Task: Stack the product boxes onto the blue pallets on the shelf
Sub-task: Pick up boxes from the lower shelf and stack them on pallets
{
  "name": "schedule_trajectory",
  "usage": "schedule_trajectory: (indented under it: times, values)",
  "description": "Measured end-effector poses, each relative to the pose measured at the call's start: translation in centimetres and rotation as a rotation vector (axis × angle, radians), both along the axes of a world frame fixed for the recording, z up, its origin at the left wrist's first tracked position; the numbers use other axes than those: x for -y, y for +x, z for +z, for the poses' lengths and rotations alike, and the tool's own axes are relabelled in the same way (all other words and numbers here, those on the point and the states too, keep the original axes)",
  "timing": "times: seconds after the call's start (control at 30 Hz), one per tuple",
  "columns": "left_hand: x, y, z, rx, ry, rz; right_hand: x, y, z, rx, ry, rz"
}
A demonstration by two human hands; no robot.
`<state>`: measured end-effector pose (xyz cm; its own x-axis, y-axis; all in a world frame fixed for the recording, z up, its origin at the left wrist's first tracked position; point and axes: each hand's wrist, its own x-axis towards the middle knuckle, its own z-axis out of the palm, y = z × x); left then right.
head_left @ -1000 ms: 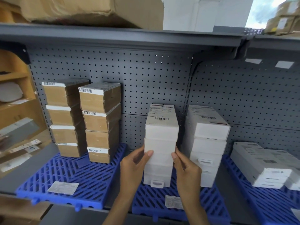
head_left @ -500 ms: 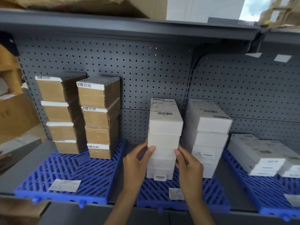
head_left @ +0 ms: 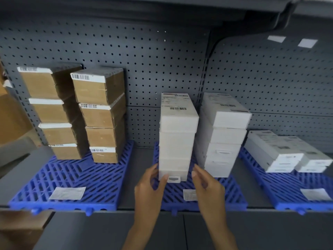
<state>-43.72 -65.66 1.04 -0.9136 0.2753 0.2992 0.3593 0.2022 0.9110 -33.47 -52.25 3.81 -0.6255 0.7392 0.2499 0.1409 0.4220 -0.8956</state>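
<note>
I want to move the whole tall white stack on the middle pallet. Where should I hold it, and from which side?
Probably grip the tall white stack low, at its bottom box, pressing the two narrow side faces from the front. It is loose boxes piled high, so a high grip would lift only the top ones. The left hand touches the left bottom corner; the right hand hovers open beside it. The neighbouring stack leaves little room on that side.
</note>
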Motion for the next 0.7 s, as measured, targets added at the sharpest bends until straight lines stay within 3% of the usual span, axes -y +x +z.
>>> schedule_trajectory:
  times: [0.2,0.33,0.6,0.7]
  values:
    - [0.2,4.7,-0.2,-0.106,-0.098,0.025,-4.0,4.7,0.2,0.058,0.148,-0.093]
    - [-2.8,6.2,1.0,-0.186,-0.194,-0.117,-7.4,6.7,-0.4,0.014,0.167,-0.159]
    - [-12.0,6.8,2.1,0.076,-0.167,-0.338,-14.2,4.8,-1.9,0.017,0.119,0.013]
    - [-14.0,5.7,1.1,0.1,-0.187,-0.311,-15.6,3.8,-2.1,0.003,0.119,0.082]
